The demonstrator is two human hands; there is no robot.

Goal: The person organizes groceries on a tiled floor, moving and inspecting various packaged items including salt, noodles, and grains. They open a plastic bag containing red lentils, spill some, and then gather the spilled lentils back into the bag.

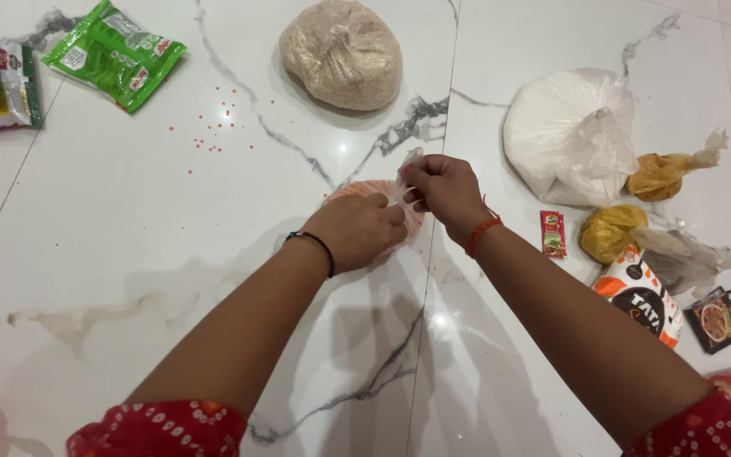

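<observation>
Left hand (357, 230) is clamped down on the little bag of orange lentils (365, 193) mid-floor, right hand (442, 188) pinching its twisted plastic neck. Loose lentils (213, 127) lie scattered nearby, so if that pinch slips, I'd guess more pour onto the marble floor (112, 254).

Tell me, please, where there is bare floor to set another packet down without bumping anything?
Bare marble lies on the near left, between the left hand and the green packet, apart from scattered orange grains. The right is crowded: white bag, yellow bags, small sachets.
</observation>
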